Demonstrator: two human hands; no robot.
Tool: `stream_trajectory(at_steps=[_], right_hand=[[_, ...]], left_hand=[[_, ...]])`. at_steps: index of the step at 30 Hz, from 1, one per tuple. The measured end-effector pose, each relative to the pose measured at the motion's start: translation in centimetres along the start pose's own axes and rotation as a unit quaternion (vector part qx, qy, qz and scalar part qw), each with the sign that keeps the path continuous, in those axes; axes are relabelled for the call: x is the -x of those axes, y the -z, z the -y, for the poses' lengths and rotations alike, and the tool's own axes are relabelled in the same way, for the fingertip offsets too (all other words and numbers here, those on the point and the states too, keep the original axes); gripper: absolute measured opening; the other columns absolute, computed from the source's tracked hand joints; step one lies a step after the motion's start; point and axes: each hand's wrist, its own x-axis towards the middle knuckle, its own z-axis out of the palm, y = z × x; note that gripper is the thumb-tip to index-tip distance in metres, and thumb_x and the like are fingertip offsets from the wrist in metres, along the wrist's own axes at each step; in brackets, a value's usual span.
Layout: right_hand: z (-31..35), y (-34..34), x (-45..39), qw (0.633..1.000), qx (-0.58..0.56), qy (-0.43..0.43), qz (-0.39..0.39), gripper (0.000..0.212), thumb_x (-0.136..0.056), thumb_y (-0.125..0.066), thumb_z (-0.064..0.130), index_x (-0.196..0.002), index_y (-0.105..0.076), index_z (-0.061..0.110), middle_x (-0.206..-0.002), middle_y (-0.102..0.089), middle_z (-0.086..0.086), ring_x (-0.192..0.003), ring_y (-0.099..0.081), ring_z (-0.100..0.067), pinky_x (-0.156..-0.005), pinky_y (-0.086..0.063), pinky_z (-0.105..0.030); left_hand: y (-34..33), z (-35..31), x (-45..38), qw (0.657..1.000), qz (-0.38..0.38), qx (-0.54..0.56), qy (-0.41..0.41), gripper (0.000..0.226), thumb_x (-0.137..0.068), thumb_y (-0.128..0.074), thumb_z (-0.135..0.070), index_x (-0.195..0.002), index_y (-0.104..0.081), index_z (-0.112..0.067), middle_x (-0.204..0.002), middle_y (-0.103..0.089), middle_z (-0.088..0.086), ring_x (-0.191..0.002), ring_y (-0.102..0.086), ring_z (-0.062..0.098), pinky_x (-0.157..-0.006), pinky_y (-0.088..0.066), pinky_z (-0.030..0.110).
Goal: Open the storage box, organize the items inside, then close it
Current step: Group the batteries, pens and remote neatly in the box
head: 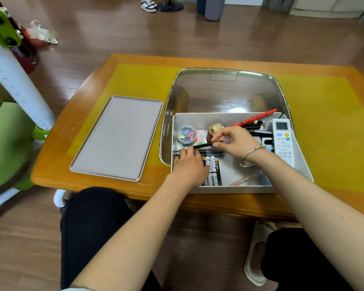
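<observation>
My left hand (188,164) lies flat, fingers fairly straight, over the batteries (212,170) near the front left of the open storage box (229,189), so I can't count them: about four tops show past my knuckles, the rest are covered. My fingertips touch the dark pens (210,152) lying side by side across the box; two or three, hard to separate. My right hand (234,141) pinches one black pen (203,145) between thumb and fingers, just above that row. Behind it stand one gold-capped bottle (214,130), partly hidden, and one round tub of clips (186,134). One red pen (255,118) leans at the back right, beside one white remote (283,140). The black things under my wrist are unclear. The lid (118,137) rests on the table (57,164), left of the box.
</observation>
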Motion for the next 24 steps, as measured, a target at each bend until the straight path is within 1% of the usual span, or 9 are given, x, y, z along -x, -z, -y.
stream_trajectory(at_steps=[2, 4, 8, 10, 12, 14, 16, 20, 24], right_hand=[[0.1, -0.3, 0.0, 0.999, 0.044, 0.018, 0.016, 0.010, -0.078, -0.073, 0.011, -0.085, -0.073, 0.018, -0.082, -0.068, 0.008, -0.090, -0.066, -0.014, -0.086, -0.047, -0.023], [0.4, -0.8, -0.1, 0.997, 0.070, 0.020, 0.026, 0.014, -0.078, -0.073, 0.010, -0.088, -0.073, 0.020, -0.091, -0.072, 0.003, -0.093, -0.066, -0.016, -0.088, -0.049, -0.029], [0.6, -1.9, -0.1, 0.986, 0.161, 0.030, 0.012, 0.023, -0.079, -0.070, 0.014, -0.097, -0.072, 0.028, -0.096, -0.069, 0.000, -0.094, -0.062, -0.020, -0.080, -0.049, -0.029], [0.7, -2.3, 0.0, 0.969, 0.241, 0.050, 0.009, 0.025, -0.083, -0.065, 0.016, -0.104, -0.069, 0.029, -0.103, -0.064, -0.001, -0.103, -0.055, -0.022, -0.082, -0.044, -0.031], [0.8, -2.3, 0.1, 0.948, 0.308, 0.081, -0.019, 0.023, -0.084, -0.061, 0.015, -0.103, -0.068, 0.026, -0.104, -0.065, 0.001, -0.106, -0.050, -0.023, -0.082, -0.039, -0.033], [0.6, -1.9, 0.5, 0.947, 0.306, 0.078, -0.061, 0.020, -0.084, -0.060, 0.012, -0.099, -0.068, 0.021, -0.101, -0.066, -0.002, -0.102, -0.052, -0.026, -0.079, -0.039, -0.034], [0.3, -1.6, 1.0, 0.955, 0.283, 0.040, -0.077, 0.017, -0.086, -0.057, 0.009, -0.097, -0.068, 0.015, -0.099, -0.065, -0.008, -0.097, -0.056, -0.031, -0.072, -0.042, -0.034], [-0.1, -1.9, 1.4, 0.949, 0.314, -0.010, -0.001, 0.030, -0.085, -0.048, -0.001, -0.107, -0.064, 0.010, -0.102, -0.063, -0.014, -0.094, -0.060, -0.034, -0.072, -0.047, -0.035], [-0.5, -2.5, 1.4, 0.941, 0.332, -0.036, 0.059, 0.041, -0.083, -0.046, -0.005, -0.121, -0.055, 0.007, -0.111, -0.058, -0.018, -0.103, -0.058, -0.033, -0.078, -0.047, -0.036]], left_hand=[[0.0, -0.1, 0.1, 1.000, -0.005, 0.006, 0.003, 0.056, -0.098, -0.040, -0.041, -0.142, -0.029, -0.009, -0.144, -0.026, 0.012, -0.134, -0.022, 0.032, -0.108, -0.027, 0.048], [0.0, -0.1, 0.2, 0.999, -0.026, 0.023, 0.004, 0.050, -0.097, -0.044, -0.038, -0.137, -0.033, -0.010, -0.141, -0.028, 0.012, -0.133, -0.025, 0.031, -0.106, -0.030, 0.047], [0.0, 0.0, 0.4, 0.998, -0.047, 0.038, 0.002, 0.047, -0.095, -0.048, -0.035, -0.133, -0.036, -0.009, -0.140, -0.027, 0.012, -0.132, -0.024, 0.031, -0.105, -0.032, 0.047], [0.0, 0.0, 0.4, 0.999, -0.039, 0.028, -0.003, 0.048, -0.095, -0.048, -0.036, -0.133, -0.036, -0.008, -0.142, -0.025, 0.012, -0.132, -0.023, 0.031, -0.105, -0.032, 0.047], [-0.1, 0.0, 0.3, 0.999, -0.036, 0.020, -0.002, 0.050, -0.096, -0.047, -0.037, -0.135, -0.035, -0.008, -0.143, -0.026, 0.012, -0.132, -0.024, 0.031, -0.105, -0.032, 0.046], [-0.1, 0.0, 0.2, 0.999, -0.036, 0.012, 0.001, 0.054, -0.096, -0.046, -0.038, -0.138, -0.032, -0.008, -0.144, -0.026, 0.012, -0.133, -0.024, 0.032, -0.106, -0.031, 0.046], [-0.3, 0.0, 0.1, 0.999, -0.034, 0.004, 0.005, 0.059, -0.096, -0.046, -0.040, -0.143, -0.027, -0.008, -0.147, -0.023, 0.012, -0.135, -0.022, 0.032, -0.108, -0.029, 0.047], [-0.5, -0.1, -0.2, 1.000, -0.026, -0.007, 0.012, 0.070, -0.096, -0.043, -0.043, -0.151, -0.012, -0.012, -0.152, -0.016, 0.012, -0.139, -0.015, 0.034, -0.111, -0.024, 0.049], [-0.6, -0.3, -0.5, 0.999, -0.027, -0.030, 0.029, 0.075, -0.096, -0.040, -0.049, -0.151, -0.010, -0.008, -0.151, -0.017, 0.012, -0.138, -0.016, 0.034, -0.110, -0.025, 0.046]])
